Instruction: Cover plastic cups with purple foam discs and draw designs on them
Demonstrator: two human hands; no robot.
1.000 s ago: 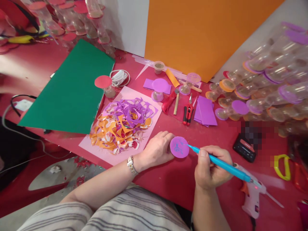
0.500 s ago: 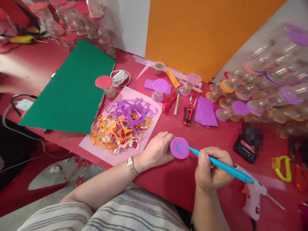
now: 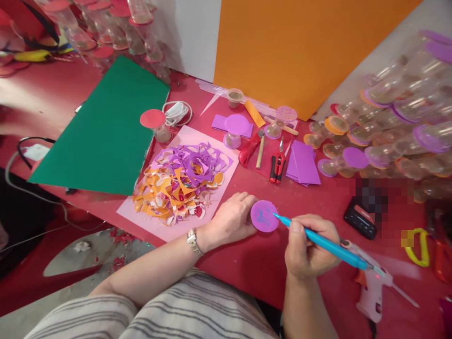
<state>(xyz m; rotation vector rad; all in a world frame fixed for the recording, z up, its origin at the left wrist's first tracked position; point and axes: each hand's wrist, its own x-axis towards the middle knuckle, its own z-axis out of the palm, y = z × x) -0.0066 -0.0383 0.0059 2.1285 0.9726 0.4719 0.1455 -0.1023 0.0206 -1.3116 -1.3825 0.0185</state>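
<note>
In the head view, my left hand (image 3: 235, 216), with a watch at the wrist, is closed around what appears to be an hourglass with a round purple lid (image 3: 264, 216). The lid faces up and hides the body under it. Blue pen marks cover part of the lid. My right hand (image 3: 310, 245) grips a light-blue felt-tip pen (image 3: 328, 245), its tip touching the lid near the right edge. Just left of my left hand lies a pile of purple, orange and white paper scraps (image 3: 183, 179) on a pink sheet (image 3: 141, 223).
A white glue gun (image 3: 370, 287) lies right of my right hand. Red-handled pliers (image 3: 278, 165), a small hammer (image 3: 260, 150) and purple sheets (image 3: 302, 162) are beyond. Stacked hourglasses (image 3: 406, 108) stand at right, more (image 3: 116, 33) at back left. A green board (image 3: 106, 132) covers the left.
The pen tip has shifted slightly left on the lid, and more blue lines show there. My left hand keeps its hold in about the same place.
</note>
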